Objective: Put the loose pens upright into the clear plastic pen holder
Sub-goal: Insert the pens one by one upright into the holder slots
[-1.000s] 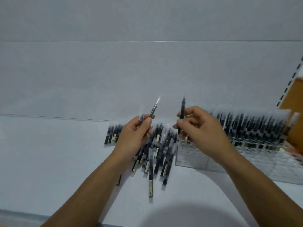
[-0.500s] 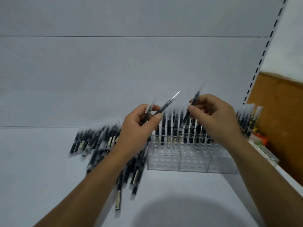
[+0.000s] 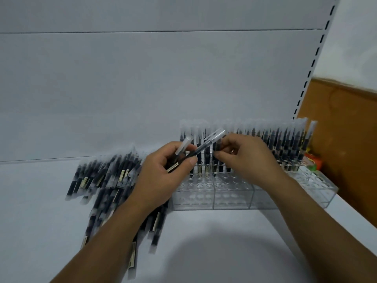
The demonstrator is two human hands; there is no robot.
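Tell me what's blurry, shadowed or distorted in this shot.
Head view: loose pens smear with motion blur, left hand and right hand look sharper; a soft round shadow darkens the shelf foreground; the wide lens tilts the slotted upright.

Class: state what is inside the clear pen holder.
Capped dark pens stand upright in the pen holder, back rows only; front holes show empty. The left hand and right hand hide some middle holes.
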